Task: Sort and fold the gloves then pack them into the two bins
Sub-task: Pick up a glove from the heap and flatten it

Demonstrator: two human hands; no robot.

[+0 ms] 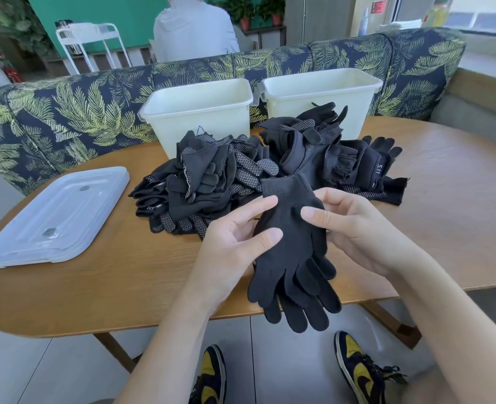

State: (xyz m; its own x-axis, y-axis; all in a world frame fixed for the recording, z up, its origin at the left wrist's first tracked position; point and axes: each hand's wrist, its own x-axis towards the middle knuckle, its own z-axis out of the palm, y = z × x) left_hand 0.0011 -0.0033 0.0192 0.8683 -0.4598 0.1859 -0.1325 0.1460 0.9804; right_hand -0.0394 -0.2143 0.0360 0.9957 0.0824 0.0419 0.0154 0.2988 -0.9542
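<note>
Left hand [238, 231] and right hand [348, 225] each pinching a side of a stacked pair of plain black gloves [292, 252], cuffs up, fingers dangling past the near table [95, 287] edge. Best to square the cuffs, then fold fingers up to cuffs over the table. Unsorted glove pile [258, 167] just beyond; left bin [200, 112] and right bin [319, 91] farther back, lid [54, 217] far left.

black glove pair [292, 258]: stacked, fingers down, before glove pile [264, 167] | two white bins [200, 112] [322, 91]: upright behind pile
</note>
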